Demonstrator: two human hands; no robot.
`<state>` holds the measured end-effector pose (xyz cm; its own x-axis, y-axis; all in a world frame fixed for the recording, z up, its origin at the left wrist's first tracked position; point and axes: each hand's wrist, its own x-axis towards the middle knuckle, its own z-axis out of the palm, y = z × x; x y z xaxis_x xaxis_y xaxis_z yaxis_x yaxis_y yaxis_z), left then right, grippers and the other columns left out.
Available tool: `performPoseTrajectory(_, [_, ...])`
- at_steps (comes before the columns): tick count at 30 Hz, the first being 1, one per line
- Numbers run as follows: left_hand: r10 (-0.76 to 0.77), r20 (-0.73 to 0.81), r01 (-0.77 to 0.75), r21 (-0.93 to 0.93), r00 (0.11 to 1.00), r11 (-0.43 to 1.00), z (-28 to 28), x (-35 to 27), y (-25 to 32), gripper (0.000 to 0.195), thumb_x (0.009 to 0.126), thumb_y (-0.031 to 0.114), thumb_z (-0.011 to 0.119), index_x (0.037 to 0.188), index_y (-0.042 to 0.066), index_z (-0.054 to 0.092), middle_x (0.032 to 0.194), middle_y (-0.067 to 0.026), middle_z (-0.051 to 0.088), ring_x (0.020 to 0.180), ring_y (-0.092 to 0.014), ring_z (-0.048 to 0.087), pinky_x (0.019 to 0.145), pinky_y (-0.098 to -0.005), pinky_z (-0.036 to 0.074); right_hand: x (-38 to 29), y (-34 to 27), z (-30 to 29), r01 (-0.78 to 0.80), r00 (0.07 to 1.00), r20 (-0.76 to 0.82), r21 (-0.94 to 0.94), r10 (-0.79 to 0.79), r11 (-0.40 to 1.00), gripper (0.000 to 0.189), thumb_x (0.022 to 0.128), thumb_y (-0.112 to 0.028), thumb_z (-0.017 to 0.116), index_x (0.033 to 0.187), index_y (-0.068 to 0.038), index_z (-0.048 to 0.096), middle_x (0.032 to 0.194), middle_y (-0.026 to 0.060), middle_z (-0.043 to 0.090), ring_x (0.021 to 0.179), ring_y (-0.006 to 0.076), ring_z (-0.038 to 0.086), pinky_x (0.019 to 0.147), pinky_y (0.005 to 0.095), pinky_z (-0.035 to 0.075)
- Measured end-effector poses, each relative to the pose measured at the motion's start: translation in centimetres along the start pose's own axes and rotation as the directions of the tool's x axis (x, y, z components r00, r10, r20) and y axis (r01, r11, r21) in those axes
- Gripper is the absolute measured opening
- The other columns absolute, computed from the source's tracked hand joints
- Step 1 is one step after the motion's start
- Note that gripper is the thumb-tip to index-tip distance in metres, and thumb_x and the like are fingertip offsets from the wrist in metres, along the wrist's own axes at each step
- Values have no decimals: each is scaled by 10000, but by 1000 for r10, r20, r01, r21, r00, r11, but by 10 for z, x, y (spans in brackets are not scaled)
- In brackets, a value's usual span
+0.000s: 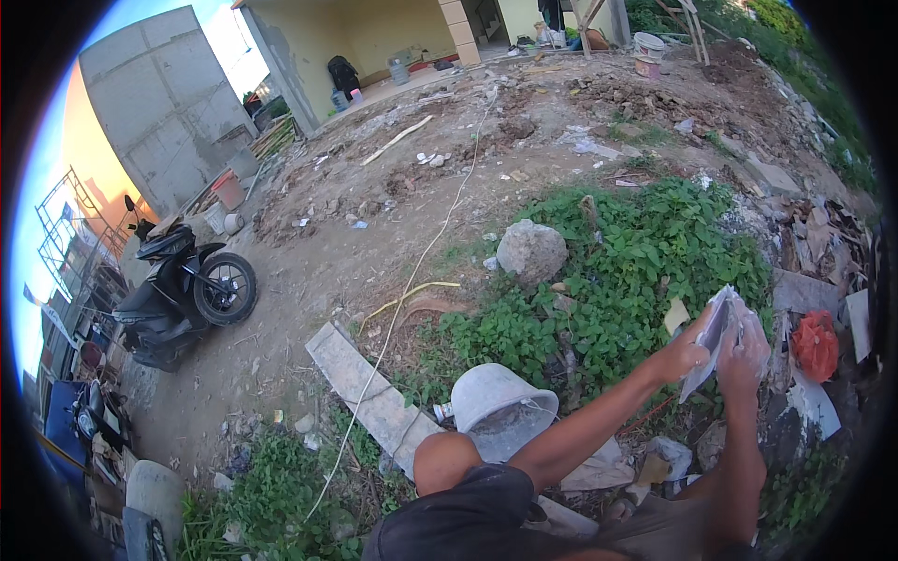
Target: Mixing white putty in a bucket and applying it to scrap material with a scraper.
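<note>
Both hands are raised at the right, above leafy weeds. My left hand (pixel 682 361) grips the near edge of a thin folded sheet, apparently a plastic bag (pixel 714 336), smeared with white paste. On its other side my right hand (pixel 745 347) holds the same sheet; the fingers look coated white and are partly blurred. A whitish plastic bucket (pixel 499 393) lies tipped beside my bent knee (pixel 447 459), its mouth facing me. Grey residue coats its inside.
A long grey board (pixel 365 386) lies left of the bucket. A rock (pixel 532 254) rests by the weeds (pixel 652 245). A pale cable (pixel 421 263) crosses the dirt. Right of my hands are a red plastic bag (pixel 815 347) and debris. A motor scooter (pixel 182 294) stands left.
</note>
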<state>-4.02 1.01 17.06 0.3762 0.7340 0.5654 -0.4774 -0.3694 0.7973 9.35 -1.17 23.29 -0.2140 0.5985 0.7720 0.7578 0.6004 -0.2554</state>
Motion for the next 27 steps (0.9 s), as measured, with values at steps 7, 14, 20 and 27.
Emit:
performPoseTrajectory(7, [-56, -40, 13, -681, 998, 733, 7, 14, -34, 842, 780, 84, 490, 1497, 14, 54, 1306, -121, 486, 1058, -115, 520, 950, -267, 388, -12, 1, -5, -61, 976, 211, 18, 56, 998, 335, 891, -57, 469, 1203, 0, 575, 1155, 169, 619, 1082, 321, 593, 902, 402, 469])
performPoseTrajectory(14, [-73, -202, 89, 70, 977, 994, 31, -2, -39, 918, 897, 466, 565, 1476, -25, 48, 1491, -159, 226, 1356, -286, 251, 1114, -359, 215, -35, 51, 19, 56, 950, 312, -224, 17, 973, 369, 914, -135, 468, 1258, -21, 535, 1202, 157, 598, 1074, 317, 597, 905, 380, 476])
performPoseTrajectory(20, [-86, -60, 102, 355, 994, 929, 37, -7, -22, 1003, 872, 526, 571, 1465, -49, 2, 1538, -192, 90, 1418, -242, 88, 1136, -363, 137, -25, 103, 5, 247, 775, 563, -689, 287, 682, 381, 917, -180, 511, 1255, -6, 536, 1169, 184, 610, 1030, 346, 607, 860, 393, 476])
performPoseTrajectory(27, [35, -181, -53, -97, 983, 994, 19, 7, -23, 976, 866, 436, 600, 1468, -48, 3, 1543, -182, 86, 1428, -235, 80, 1143, -348, 96, -38, 57, 4, 105, 964, 262, -492, 32, 864, 371, 927, -212, 514, 1220, 13, 554, 1125, 209, 628, 1013, 364, 609, 833, 426, 468])
